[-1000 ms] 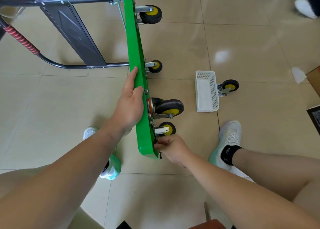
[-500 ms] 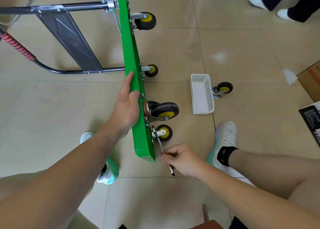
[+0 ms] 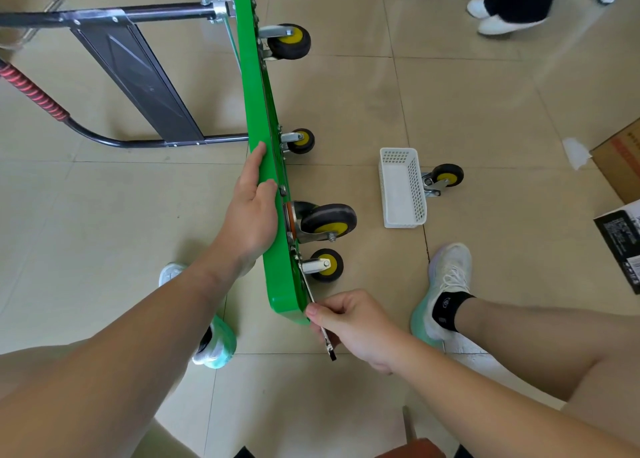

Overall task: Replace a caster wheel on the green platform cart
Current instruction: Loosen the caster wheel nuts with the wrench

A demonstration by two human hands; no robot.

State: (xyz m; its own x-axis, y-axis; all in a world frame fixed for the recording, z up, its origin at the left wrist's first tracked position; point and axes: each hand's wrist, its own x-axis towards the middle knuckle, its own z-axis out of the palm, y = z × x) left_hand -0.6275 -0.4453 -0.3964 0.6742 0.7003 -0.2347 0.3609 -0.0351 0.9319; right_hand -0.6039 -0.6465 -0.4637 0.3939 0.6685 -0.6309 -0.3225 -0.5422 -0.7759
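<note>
The green platform cart stands on its long edge, underside facing right, folded black handle to the left. My left hand grips its upper edge near the middle. Casters with yellow hubs stick out to the right: a big grey one and a smaller one just below it. My right hand is shut on a flat metal wrench whose far end reaches up to the small caster's mounting plate. A loose caster lies on the floor behind a white basket.
The white perforated basket sits on the tiled floor right of the cart. My shoes flank the cart's near end. Another person's feet stand top right. Cardboard boxes and a black booklet lie at the right edge.
My right hand has drawn back from the cart's bottom corner, and the wrench now shows angled between hand and small caster. The camera view has shifted slightly downward.
</note>
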